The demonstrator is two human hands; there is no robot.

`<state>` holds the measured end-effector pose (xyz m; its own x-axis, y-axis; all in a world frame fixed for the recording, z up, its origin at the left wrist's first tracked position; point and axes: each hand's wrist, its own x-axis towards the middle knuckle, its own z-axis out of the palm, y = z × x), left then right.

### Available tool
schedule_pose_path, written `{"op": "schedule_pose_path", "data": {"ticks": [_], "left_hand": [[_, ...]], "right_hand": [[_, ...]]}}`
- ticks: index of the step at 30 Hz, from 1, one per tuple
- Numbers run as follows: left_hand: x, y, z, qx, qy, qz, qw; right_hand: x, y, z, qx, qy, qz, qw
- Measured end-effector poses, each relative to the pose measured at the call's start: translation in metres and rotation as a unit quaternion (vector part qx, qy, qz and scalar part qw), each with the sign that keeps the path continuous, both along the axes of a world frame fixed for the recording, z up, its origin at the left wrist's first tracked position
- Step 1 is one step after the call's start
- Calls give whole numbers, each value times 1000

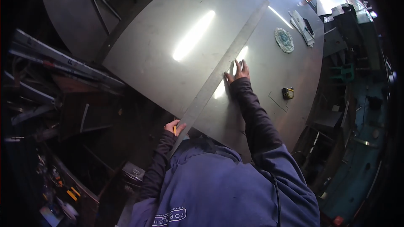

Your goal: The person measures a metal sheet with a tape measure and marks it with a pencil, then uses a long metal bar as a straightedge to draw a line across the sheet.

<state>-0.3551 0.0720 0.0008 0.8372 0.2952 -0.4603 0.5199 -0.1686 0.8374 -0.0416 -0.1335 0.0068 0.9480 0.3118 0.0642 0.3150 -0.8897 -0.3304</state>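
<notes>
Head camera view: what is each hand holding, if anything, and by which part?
The left hand holds a yellow pencil, exact part unclear, at the near end of the metal straightedge. The right hand, spread beside it, grips nothing.

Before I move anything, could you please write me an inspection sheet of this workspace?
Surface: metal work surface, shiny, with bright light reflections.
Job's things: long metal straightedge lying diagonally, near end overhanging the edge; pencil in the left hand.
Clutter: tape measure, round greenish item and pale flat pieces, all right of the straightedge.
Grip: left hand at the straightedge's near end; right hand with fingers spread, thumb by its edge.
Cables: black cord down the sweatshirt; its ends cannot be traced.
Surroundings: stacked metal lengths left, green stool right; much is dark.
</notes>
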Motion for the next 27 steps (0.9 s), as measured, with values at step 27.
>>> {"op": "schedule_pose_path", "data": {"ticks": [27], "left_hand": [[1,4,0,-30,-25,220,975]], "right_hand": [[45,35,-2,-124,-25,30,991]]}}
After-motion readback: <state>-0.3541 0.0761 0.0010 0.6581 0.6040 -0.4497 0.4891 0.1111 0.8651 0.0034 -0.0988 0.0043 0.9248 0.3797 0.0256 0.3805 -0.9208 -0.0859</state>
